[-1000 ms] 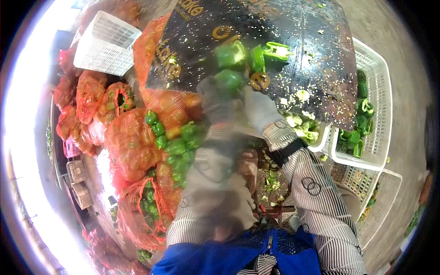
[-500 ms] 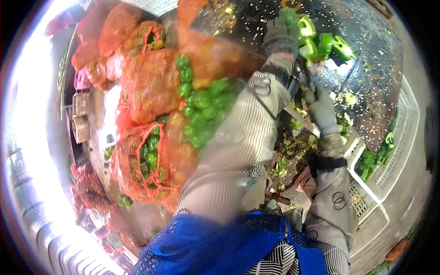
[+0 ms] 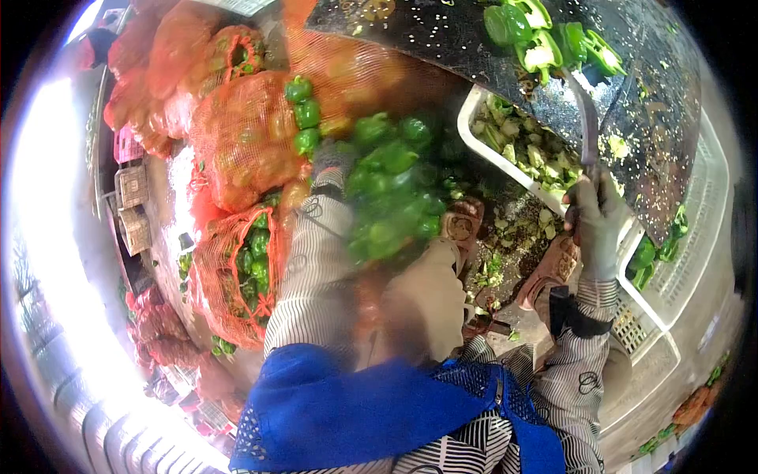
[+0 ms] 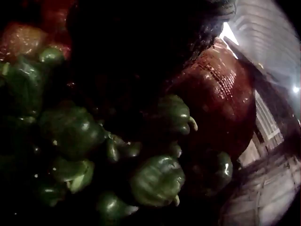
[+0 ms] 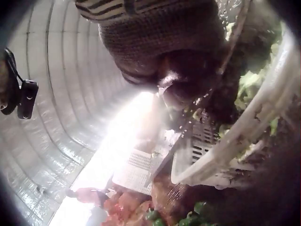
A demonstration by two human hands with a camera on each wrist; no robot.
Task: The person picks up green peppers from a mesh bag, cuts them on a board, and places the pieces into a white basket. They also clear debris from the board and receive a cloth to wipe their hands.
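My gloved left hand (image 3: 330, 156) reaches to the far left edge of a heap of whole green bell peppers (image 3: 391, 158). In the left wrist view it is a dark shape over the bell peppers (image 4: 157, 181), and I cannot tell how its fingers lie. My right hand (image 3: 592, 204), gloved too, grips a knife (image 3: 587, 118) by its handle, the blade pointing away over the dark board (image 3: 442, 39). On that board lie a whole bell pepper (image 3: 505, 25) and several cut pieces (image 3: 541, 54), close to the blade's tip.
A white crate of pepper scraps (image 3: 521, 150) stands below the board's edge. Another white crate (image 3: 707, 205) on the right holds green pieces. Orange mesh sacks (image 3: 241, 142) fill the left side. Scraps (image 3: 493, 272) litter the floor between the shoes.
My left hand has left the board, where a whole bell pepper now lies, and come back to the heap. My right hand has turned, bringing the knife blade up over the board.
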